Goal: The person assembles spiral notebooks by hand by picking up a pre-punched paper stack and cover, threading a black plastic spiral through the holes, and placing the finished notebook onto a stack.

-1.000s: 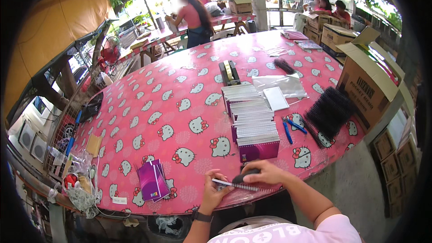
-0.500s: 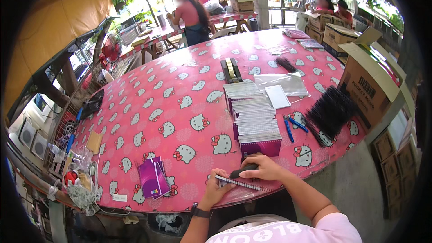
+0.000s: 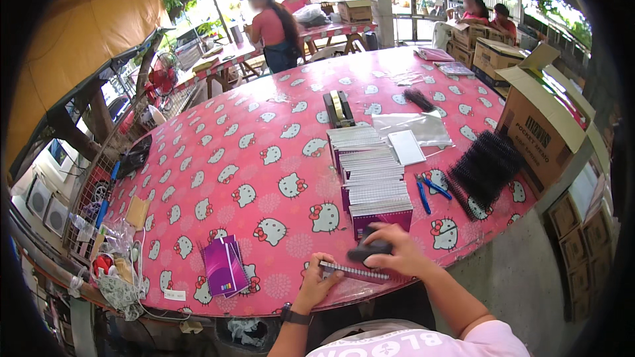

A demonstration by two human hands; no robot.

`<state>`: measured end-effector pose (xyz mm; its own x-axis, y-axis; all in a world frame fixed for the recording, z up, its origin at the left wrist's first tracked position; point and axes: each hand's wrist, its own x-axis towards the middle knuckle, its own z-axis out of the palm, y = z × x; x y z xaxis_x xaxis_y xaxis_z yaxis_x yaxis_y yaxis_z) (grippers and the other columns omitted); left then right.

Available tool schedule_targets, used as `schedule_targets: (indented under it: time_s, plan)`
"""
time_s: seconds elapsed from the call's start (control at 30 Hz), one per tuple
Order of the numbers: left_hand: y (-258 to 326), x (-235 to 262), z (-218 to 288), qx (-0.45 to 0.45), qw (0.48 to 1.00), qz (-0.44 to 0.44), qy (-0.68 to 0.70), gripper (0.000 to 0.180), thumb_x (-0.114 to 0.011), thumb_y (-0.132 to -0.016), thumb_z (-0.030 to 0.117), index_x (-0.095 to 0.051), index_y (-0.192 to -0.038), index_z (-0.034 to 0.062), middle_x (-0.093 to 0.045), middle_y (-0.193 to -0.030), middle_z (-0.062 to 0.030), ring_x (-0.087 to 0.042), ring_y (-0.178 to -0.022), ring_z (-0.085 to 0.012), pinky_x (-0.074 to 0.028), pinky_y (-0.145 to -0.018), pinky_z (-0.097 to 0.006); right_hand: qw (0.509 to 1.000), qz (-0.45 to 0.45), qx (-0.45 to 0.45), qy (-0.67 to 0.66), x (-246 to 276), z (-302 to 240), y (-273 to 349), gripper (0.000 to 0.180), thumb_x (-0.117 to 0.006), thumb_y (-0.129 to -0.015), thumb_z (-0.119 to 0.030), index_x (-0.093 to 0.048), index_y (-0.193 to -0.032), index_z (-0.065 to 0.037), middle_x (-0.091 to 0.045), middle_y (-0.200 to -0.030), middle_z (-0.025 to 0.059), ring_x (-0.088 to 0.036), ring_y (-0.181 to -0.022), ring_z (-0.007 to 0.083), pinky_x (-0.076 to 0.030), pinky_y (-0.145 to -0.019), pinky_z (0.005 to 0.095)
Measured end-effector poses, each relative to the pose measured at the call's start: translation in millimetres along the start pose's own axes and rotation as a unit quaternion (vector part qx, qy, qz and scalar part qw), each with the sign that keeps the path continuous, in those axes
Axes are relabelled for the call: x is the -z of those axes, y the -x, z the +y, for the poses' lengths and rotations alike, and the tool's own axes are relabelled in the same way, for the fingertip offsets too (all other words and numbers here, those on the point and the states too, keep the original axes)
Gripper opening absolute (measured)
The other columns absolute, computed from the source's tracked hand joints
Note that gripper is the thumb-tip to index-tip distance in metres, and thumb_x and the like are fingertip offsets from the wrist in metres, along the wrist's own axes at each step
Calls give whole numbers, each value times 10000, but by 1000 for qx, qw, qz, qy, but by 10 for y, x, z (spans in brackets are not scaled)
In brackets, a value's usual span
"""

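Observation:
Near the table's front edge, my left hand (image 3: 317,285) grips a small notebook (image 3: 357,272) on edge, a row of white page edges or binding facing up. Just above its right part, my right hand (image 3: 400,252) is closed around a dark rounded object (image 3: 365,252) whose kind I cannot make out. A gap shows between that object and the notebook. Beyond the hands, a long row of purple-covered notepads (image 3: 378,188) stands on edge. Finished-looking purple spiral notebooks (image 3: 225,266) lie overlapped to the left.
Blue-handled pliers (image 3: 433,189) and a pile of black binding coils (image 3: 485,170) lie right of the row. Behind are a tape dispenser (image 3: 338,109), a clear plastic sheet (image 3: 430,129) and a white card (image 3: 407,147). Cardboard boxes (image 3: 539,129) stand at right. People work farther back.
My right hand has lifted slightly with the dark object, away from the notebook's edge. The notebook has tilted a little in my left hand, which stays nearly in place.

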<state>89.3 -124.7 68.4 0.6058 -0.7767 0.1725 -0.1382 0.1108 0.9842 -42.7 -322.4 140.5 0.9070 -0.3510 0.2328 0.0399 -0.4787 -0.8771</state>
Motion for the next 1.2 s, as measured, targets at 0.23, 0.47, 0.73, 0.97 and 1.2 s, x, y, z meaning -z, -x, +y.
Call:
schedule_targets:
  time_s: [0.23,0.47,0.73,0.97,1.2]
  plan:
    - [-108,-49,121,54,986,86,134,185,-563,-937,148,-595,-1083,40,-580,-856,10,-519,-750,-58,-437,-676,-206,885,315,-89,332,653,675,361,511,-798,-638,-348,-629,-1046,-93,-417,-1340,233,-360,-1242,403,-328,-981,489]
    - [-178,-246,393,8,992,51,111,146,-599,-901,73,-641,-1024,6,-638,-933,-22,-567,-812,-61,-450,-696,-192,928,254,14,271,559,19,246,450,-791,-663,-266,-638,-1058,-115,-519,-1228,147,-442,-1167,349,-362,-948,476]
    - [-90,-225,550,-33,981,108,157,145,-658,-827,-29,-663,-967,4,-641,-905,-26,-578,-786,-70,-466,-685,-191,991,-11,121,65,-229,-390,-34,276,-663,-793,-123,-608,-1052,-45,-609,-911,142,-571,-895,304,-478,-735,382]
    - [-50,-190,602,-14,982,118,145,114,-661,-822,-11,-664,-935,-4,-644,-896,-41,-587,-791,-88,-466,-685,-211,987,47,140,69,-338,-408,-16,250,-634,-840,-148,-636,-1075,-64,-634,-849,122,-602,-761,279,-489,-680,358]
    - [-38,-174,593,-22,985,107,136,133,-667,-830,6,-669,-963,6,-638,-873,-15,-574,-757,-62,-473,-648,-196,992,51,117,20,-370,-490,19,274,-660,-818,-149,-610,-1071,-55,-639,-891,123,-597,-831,285,-491,-715,361]
